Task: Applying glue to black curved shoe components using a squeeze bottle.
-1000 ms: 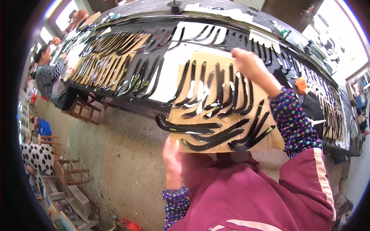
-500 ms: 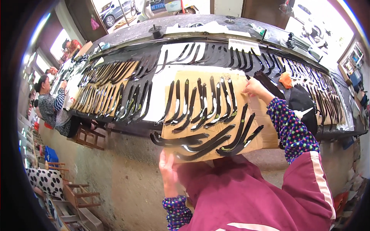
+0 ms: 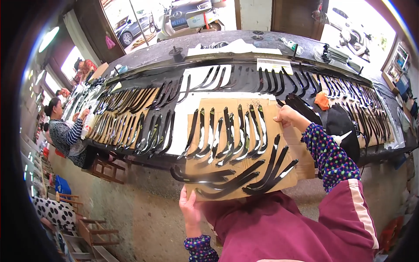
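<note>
My left hand grips the near left corner of a brown cardboard sheet, its thumb lying on the top. At the far right edge of the same sheet, my right hand pinches the border between thumb and fingers. The sheet reaches out past the table's near edge toward my body. Several glossy black curved strips lie on it in an upright row. Nearer me, more black strips lie slanted or sideways, and one pokes past the sheet's left edge.
A long dark table carries more cardboard with rows of black strips on both sides. By my right arm are an orange cloth, a black bundle and a white nozzle. A co-worker sits at the left; stools stand below.
The whole view has tilted upward, so the table, sheet and hands all sit lower in the picture. Both hands keep their hold on the cardboard, and the strips stay on it.
</note>
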The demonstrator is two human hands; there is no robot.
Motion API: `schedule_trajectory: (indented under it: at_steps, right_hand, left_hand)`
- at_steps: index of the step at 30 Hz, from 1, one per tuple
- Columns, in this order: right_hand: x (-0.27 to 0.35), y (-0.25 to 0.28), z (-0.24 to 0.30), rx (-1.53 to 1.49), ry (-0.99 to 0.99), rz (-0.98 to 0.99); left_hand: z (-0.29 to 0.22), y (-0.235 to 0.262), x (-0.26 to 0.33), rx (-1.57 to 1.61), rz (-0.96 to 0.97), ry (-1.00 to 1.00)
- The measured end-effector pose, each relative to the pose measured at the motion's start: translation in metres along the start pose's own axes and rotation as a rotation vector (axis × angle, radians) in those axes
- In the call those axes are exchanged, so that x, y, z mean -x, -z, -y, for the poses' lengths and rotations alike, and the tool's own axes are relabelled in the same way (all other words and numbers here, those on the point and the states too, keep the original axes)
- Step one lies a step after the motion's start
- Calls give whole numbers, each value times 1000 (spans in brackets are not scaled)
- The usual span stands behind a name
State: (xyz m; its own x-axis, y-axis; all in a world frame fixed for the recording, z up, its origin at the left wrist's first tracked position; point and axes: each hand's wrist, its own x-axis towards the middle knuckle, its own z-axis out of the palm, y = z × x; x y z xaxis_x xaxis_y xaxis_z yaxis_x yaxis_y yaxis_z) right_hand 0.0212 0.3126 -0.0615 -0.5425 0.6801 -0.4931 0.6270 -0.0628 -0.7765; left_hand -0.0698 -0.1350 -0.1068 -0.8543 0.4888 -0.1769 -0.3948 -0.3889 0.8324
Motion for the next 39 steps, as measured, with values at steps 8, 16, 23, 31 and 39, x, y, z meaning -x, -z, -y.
schedule_trajectory:
  at_steps: [8,16,23,31,39]
  right_hand:
    - [14,10,8,-196,93,46]
    - [2,33,63,-255,135,94]
    - [-29,26,150,-304,142,114]
    - [-126,-2,281,-311,198,230]
    - [-187,-67,404,-410,146,206]
  left_hand:
    - [-34,-24,10,-43,6,34]
    - [-84,-48,-29,-60,51,-6]
    - [-146,-69,-113,-109,109,-2]
    - [-235,-75,-252,-190,132,-26]
    - [-320,-45,-384,-179,120,53]
